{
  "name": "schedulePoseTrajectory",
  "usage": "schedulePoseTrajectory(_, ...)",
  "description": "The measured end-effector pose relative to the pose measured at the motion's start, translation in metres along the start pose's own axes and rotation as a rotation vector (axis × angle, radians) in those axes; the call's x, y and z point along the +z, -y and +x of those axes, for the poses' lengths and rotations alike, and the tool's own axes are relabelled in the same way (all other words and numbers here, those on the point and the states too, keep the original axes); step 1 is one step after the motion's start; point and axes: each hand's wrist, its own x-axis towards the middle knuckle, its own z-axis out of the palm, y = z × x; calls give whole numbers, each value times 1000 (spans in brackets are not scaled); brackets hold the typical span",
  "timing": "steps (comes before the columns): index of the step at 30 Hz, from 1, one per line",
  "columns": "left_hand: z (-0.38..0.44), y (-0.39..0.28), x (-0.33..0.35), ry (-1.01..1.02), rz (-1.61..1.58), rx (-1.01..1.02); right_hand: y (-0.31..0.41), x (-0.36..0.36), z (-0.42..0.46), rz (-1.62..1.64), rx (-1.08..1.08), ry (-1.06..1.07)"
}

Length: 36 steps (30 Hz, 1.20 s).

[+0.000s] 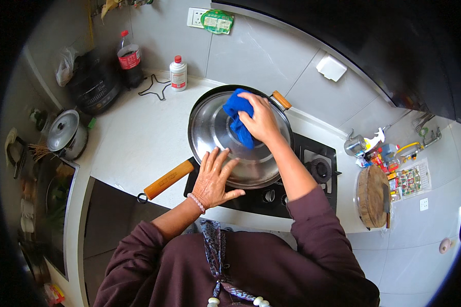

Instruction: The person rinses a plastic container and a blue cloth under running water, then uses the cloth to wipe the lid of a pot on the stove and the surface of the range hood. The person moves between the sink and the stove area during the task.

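Note:
A round stainless-steel lid (209, 124) lies on a dark wok (200, 100) over the left side of the black gas hob (249, 200). In my right hand (262, 122) is a bunched blue cloth (239, 103), pressed on the lid left of and beyond its middle. My left hand (212, 180) rests with fingers spread on the lid's near edge and holds nothing. The wok's wooden handle (169, 179) points to the near left, and a small wooden side grip (281, 100) sticks out at the far right. The cloth and right hand cover the lid's centre.
On the counter's left are a lidded pot (67, 132), a black cooker (94, 86), a cola bottle (129, 61), a wire trivet (155, 88) and a white bottle (178, 75). To the right stand a round wooden chopping board (370, 197), a cleaver (386, 199) and a metal kettle (354, 145).

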Motion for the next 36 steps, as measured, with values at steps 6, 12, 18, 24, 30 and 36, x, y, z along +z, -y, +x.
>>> schedulePoseTrajectory(6,-2,12,8,12,72,56,-15,79,51,-305,414,338)
schedulePoseTrajectory(12,-2,17,15,-28,58,54,18,91,28,-141,16,377)
schedulePoseTrajectory(18,3,17,20,-56,67,80,46,48,-24,-25,-20,359)
schedulePoseTrajectory(24,5,12,24,-49,148,64,32,-8,-77,-180,123,206)
schedulePoseTrajectory(30,4,7,25,-37,164,36,-17,-41,-84,-449,374,-81)
schedulePoseTrajectory(36,4,7,26,-49,231,26,28,-7,-99,-291,104,6)
